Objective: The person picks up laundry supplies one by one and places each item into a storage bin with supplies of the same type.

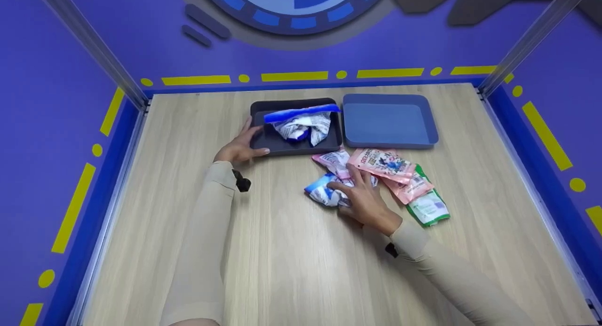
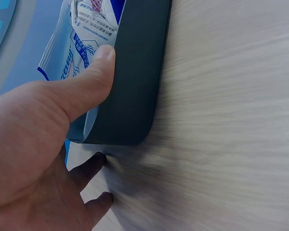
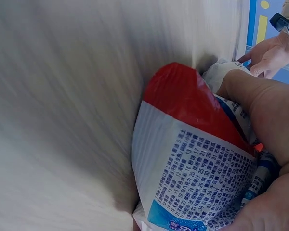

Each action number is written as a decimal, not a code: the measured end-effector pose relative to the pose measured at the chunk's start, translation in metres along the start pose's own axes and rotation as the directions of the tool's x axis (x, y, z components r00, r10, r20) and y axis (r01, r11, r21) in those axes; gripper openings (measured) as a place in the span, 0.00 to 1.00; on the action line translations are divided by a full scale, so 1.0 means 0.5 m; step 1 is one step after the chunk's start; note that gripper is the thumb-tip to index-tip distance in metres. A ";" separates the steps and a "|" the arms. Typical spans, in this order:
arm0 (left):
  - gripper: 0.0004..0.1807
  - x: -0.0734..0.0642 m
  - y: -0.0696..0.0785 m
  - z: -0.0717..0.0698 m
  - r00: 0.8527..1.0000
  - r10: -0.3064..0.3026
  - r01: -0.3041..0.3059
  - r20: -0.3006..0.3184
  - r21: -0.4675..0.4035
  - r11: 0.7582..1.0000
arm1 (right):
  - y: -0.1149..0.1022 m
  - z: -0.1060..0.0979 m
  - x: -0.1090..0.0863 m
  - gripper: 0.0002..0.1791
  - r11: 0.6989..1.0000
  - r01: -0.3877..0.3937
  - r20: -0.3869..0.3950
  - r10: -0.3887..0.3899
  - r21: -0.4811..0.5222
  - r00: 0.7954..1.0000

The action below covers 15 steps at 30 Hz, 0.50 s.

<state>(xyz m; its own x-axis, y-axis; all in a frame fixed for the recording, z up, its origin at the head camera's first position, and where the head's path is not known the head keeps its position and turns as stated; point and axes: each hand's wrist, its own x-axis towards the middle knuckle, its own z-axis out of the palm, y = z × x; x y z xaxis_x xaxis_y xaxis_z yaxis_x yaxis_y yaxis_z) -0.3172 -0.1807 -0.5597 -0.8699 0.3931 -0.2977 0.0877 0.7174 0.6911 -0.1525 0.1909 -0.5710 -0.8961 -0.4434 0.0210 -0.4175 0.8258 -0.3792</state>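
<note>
I've got purple-blue walls (image 1: pixel 28 81) on 3 sides of the rm, w/ yellow bars & dots, & metal posts (image 1: pixel 91 43) in the bk corners. The table (image 1: pixel 282 269) is pale & wood-look, w/ thin streaks. Two beige sleeves (image 1: pixel 200 250) reach over it. Near the bk I see a dark gray tray (image 1: pixel 301 152) next to a blue-gray tray (image 1: pixel 390 123). In the dark one sits a scrunched white pkt (image 1: pixel 322 123) w/ a blue strip. The L hand (image 1: pixel 240 145) has its fingers spread at that tray's corner, thumb on the rim. The R hand (image 1: pixel 367 199) pinches a white-and-blue pkt (image 1: pixel 322 192) on the table, in front of the dark tray. It looks soft, shiny & crinkly; my R wrist cam shows a red end & rows of tiny dark print in that grip. Nearby lie a pink picture pkt (image 1: pixel 376 162), a second pink pkt (image 1: pixel 409 190) partly under it, a green-and-white pkt (image 1: pixel 428 208) & a small pink-and-white pkt (image 1: pixel 334 161).
</note>
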 end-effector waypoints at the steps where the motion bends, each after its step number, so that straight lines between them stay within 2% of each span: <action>1: 0.48 0.000 0.000 0.000 1.000 0.001 -0.001 -0.001 0.000 1.000 | 0.000 -0.001 0.000 0.35 1.000 -0.001 0.001 0.001 0.003 1.000; 15: 0.47 -0.004 0.005 -0.001 1.000 -0.012 0.012 0.009 -0.019 1.000 | 0.000 -0.006 0.002 0.31 1.000 0.002 -0.047 -0.003 -0.020 0.999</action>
<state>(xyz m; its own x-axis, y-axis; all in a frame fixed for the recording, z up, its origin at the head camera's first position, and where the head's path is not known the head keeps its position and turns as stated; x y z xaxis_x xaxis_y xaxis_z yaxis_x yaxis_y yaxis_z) -0.3156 -0.1800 -0.5569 -0.8664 0.3902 -0.3117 0.0681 0.7107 0.7002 -0.1539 0.1912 -0.5683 -0.9007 -0.4294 0.0655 -0.4227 0.8316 -0.3603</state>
